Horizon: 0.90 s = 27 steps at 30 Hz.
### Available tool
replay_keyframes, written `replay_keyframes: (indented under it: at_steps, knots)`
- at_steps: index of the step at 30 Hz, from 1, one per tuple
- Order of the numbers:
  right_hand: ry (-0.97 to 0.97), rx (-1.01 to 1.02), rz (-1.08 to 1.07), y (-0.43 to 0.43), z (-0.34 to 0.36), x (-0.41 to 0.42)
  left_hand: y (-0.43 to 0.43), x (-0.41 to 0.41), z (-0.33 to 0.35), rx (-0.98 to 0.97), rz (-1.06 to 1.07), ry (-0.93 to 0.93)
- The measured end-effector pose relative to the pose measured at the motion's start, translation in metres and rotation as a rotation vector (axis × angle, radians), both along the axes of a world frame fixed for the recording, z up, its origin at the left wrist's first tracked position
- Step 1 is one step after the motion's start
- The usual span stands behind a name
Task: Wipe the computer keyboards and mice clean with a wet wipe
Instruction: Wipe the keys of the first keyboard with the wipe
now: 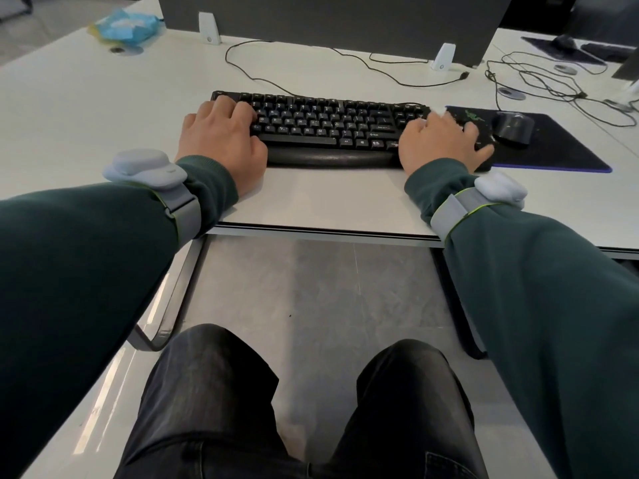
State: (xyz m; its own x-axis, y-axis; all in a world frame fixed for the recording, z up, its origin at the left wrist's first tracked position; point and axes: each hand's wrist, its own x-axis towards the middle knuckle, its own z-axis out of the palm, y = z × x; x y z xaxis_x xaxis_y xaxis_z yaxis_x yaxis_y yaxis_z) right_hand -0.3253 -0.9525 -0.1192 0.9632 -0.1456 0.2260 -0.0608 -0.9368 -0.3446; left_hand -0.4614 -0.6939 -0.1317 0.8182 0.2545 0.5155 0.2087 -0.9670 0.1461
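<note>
**A:** From where I stood, the left hand (221, 133) lay open on the left keys of the keyboard (321, 122). The right hand (439, 140) had its fingers curled on the wet wipe (438, 111) at the keyboard's right end, near the mouse (512, 127). Hazard?

**B:** Probably moisture seeping between the keys under hard pressure. The wipe packet (126, 27) lay far left on the tabletop (103, 108), its contents unseen.

Black mouse pad (560, 159) on white desk (86, 115), tangled cables (576, 95) behind it
</note>
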Motion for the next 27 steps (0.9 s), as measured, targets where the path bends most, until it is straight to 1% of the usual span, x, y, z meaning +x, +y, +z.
replay_keyframes:
  at_steps: [3,4,5,8,10,11,14,16,18,21,23,25,27]
  knots:
    - [-0.019,-0.049,0.202,0.004,-0.003,-0.003,-0.001,0.001,-0.001,-0.001,-0.001,0.01]
    - [-0.032,-0.056,0.226,0.005,-0.003,-0.004,-0.002,0.001,-0.001,0.0,-0.001,0.009]
    - [-0.036,-0.047,0.2,0.005,-0.003,-0.004,-0.001,0.001,-0.001,0.002,-0.001,0.007]
    - [0.005,-0.004,0.023,0.001,0.0,0.003,0.0,0.001,0.0,-0.008,0.002,0.004]
    - [0.041,-0.017,-0.001,0.002,0.004,0.006,0.0,0.001,-0.001,-0.022,0.007,0.014]
    - [0.043,-0.019,0.028,0.005,0.006,0.007,0.0,0.001,-0.001,-0.026,0.008,0.018]
    - [0.023,-0.056,0.206,0.017,0.006,0.005,0.001,0.001,-0.001,-0.033,0.022,0.017]
    - [0.002,-0.1,0.226,0.019,0.004,0.003,0.001,0.001,0.0,-0.046,0.041,0.015]
    - [0.004,-0.101,0.099,0.01,0.004,0.006,0.001,0.0,0.0,-0.051,0.046,0.013]
    - [0.073,-0.047,-0.126,-0.016,0.007,0.018,0.001,0.0,0.001,-0.043,0.037,0.011]
    - [0.095,-0.009,-0.203,-0.028,0.008,0.021,0.001,0.001,0.0,-0.042,0.037,0.012]
    - [0.078,0.002,-0.151,-0.026,0.008,0.018,0.001,0.002,-0.001,-0.048,0.037,0.011]
    - [0.016,-0.069,0.052,-0.015,0.005,0.01,0.001,0.002,-0.001,-0.061,0.044,0.008]
